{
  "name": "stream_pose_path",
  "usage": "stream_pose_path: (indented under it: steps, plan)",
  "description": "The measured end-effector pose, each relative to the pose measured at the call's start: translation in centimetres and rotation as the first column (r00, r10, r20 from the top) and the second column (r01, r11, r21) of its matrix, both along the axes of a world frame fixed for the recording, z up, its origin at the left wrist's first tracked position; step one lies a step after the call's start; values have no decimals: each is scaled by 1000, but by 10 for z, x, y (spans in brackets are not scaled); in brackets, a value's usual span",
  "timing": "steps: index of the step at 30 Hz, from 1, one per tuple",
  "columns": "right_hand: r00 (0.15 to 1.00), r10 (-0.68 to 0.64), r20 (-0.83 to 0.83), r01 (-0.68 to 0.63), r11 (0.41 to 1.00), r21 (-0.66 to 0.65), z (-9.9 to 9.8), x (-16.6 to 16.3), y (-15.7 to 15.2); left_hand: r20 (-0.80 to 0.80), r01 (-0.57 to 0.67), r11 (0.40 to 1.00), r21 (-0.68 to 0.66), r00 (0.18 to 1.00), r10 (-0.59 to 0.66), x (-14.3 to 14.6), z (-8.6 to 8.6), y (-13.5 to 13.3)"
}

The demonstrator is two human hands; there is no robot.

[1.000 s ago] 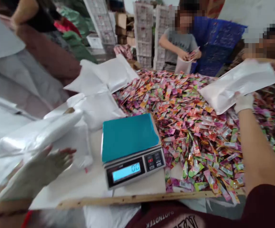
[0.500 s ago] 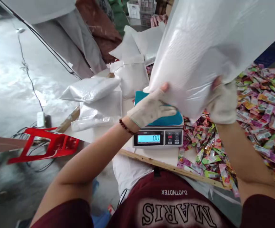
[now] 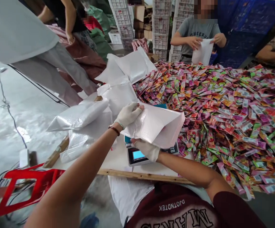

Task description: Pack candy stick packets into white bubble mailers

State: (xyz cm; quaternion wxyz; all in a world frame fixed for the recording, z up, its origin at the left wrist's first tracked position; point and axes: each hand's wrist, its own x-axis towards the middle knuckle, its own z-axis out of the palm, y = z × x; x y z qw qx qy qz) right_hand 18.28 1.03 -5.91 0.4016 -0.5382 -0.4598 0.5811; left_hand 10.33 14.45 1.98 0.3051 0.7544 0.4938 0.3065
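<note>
Both gloved hands hold a white plastic bag (image 3: 156, 126) just above the scale (image 3: 139, 155) at the table's (image 3: 118, 158) near edge. The left hand (image 3: 128, 114) grips its far-left edge; the right hand (image 3: 147, 149) seems clenched on the near edge, fingers partly hidden. Colourful sachets (image 3: 223, 104) heap to the right.

A packing workshop: heaped candy sachets (image 3: 223, 104), a weighing scale (image 3: 139, 155), stacked crates (image 3: 161, 28), white bags (image 3: 128, 68).

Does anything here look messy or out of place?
Nothing looks broken. The colourful sachets lie in one loose heap, some hanging over the table edge. The white bag, held by the left hand and right hand, hides most of the scale.
</note>
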Motion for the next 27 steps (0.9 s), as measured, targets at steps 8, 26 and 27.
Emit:
stream_pose_path:
  steps: [8,26,27]
  plan:
    - [582,813,-12,-813,582,-31,59,119,-101,265,-228,951,209,949,169,-35,0,-49]
    - [964,7,264,-36,994,102,52,158,-57,600,-495,808,-319,555,577,-75,-74,-182]
    - [954,17,300,-56,991,121,52,158,-55,598,-496,806,-324,553,580,-76,-75,-184]
